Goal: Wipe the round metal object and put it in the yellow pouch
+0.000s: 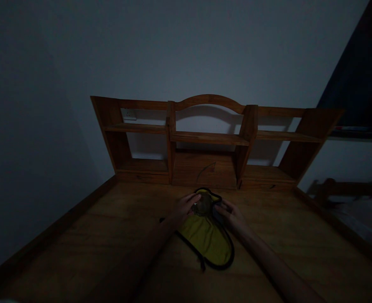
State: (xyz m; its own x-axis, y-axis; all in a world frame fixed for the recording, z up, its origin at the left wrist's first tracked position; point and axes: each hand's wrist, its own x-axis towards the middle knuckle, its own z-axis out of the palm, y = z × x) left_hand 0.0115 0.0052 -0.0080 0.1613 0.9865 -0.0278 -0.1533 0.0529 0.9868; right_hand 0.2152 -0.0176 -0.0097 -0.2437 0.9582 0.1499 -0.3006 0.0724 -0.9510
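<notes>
A yellow pouch with black edging lies on the wooden desk. At its far end sits a small dark round object. My left hand curls around the left side of that round object and touches it. My right hand rests on the pouch's right far edge, fingers bent toward the round object. The dim light hides what the round object is.
A wooden shelf unit with open compartments stands at the back of the desk against a pale wall. A raised wooden rim runs along the desk's left and right sides. Another wooden piece of furniture shows at far right.
</notes>
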